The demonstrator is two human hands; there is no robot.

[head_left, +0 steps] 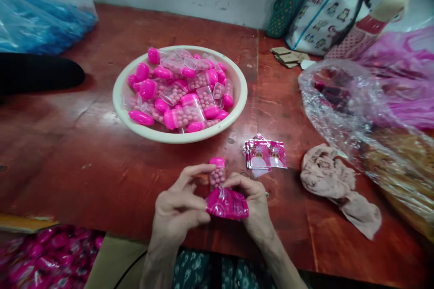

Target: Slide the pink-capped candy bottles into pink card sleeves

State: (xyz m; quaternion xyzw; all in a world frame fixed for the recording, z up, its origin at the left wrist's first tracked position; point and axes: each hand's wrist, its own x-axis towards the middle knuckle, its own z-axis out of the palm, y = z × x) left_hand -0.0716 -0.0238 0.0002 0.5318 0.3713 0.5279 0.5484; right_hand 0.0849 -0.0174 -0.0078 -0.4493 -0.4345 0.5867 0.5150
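1. The left hand (178, 210) is pinching the left edge of a pink foil sachet (227, 203) at the near edge of the red table (68, 153), its forefinger reaching to a small candy bottle (217, 172).
2. The right hand (252, 201) is gripping the sachet's right side, with the pink-capped bottle standing just beyond it, between both hands.
3. A cream bowl (237, 99) of similar bottles is sitting farther away.
4. A stack of pink sachets (266, 154) is lying right of the bottle, a crumpled cloth (334, 180) farther right.
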